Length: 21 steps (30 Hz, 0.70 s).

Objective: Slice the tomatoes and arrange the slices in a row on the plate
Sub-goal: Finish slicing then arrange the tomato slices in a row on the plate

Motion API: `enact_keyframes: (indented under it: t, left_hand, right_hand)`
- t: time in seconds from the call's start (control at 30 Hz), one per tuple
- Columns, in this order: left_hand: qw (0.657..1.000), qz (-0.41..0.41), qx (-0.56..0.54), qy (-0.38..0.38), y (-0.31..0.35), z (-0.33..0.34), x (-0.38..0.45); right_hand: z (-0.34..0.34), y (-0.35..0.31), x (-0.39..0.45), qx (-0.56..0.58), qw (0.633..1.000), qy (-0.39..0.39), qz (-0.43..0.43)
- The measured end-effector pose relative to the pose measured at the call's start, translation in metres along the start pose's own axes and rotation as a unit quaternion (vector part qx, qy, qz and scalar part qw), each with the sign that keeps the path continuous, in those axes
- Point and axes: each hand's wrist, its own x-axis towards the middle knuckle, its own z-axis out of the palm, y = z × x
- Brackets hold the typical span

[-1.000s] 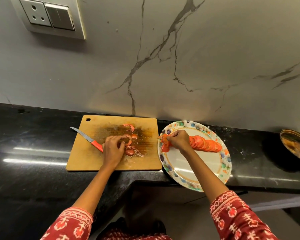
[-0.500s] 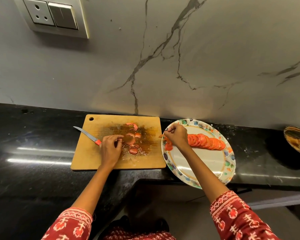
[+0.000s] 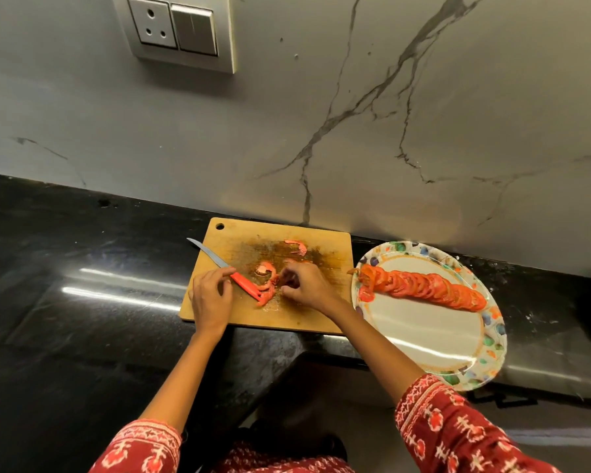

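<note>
two hands (image 3: 212, 295), one knife (image 3: 226, 268), one plate (image 3: 492, 339)

One knife (image 3: 226, 270), one plate (image 3: 492, 339), perhaps twenty slices (image 3: 427, 285)

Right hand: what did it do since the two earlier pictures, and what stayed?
The right hand left the plate and moved left onto the cutting board, fingers curled over the tomato scraps. The left hand stayed by the knife; the slice row is unchanged.

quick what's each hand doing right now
Left hand: open, fingertips at the knife handle, not gripping it.
Right hand: fingers curled over tomato scraps on the cutting board; grip cannot be told.
</note>
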Motion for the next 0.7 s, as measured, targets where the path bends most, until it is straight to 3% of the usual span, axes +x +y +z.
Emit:
enact_keyframes:
  t: [0.17,0.27,0.43,0.5,0.7]
  left_hand:
    - [1.0,0.007,0.003,-0.003,-0.005,-0.003,0.001]
    - [1.0,0.002,0.008,-0.007,-0.004,-0.002,-0.001]
    - [1.0,-0.005,0.005,-0.01,-0.003,-0.001,-0.003]
    - [1.0,-0.002,0.001,-0.012,-0.003,-0.001,-0.004]
    - [1.0,-0.003,-0.013,-0.02,0.005,0.002,-0.002]
  right_hand:
    - [0.006,-0.021,0.011,-0.115,0.984,-0.076,-0.113]
    - [0.004,-0.021,0.012,-0.167,0.975,-0.093,-0.117]
    - [-0.003,-0.009,0.004,-0.16,0.978,-0.104,-0.087]
    - [-0.007,-0.003,0.003,-0.13,0.985,-0.092,-0.061]
    - [-0.041,0.012,0.002,0.105,0.993,-0.021,0.051]
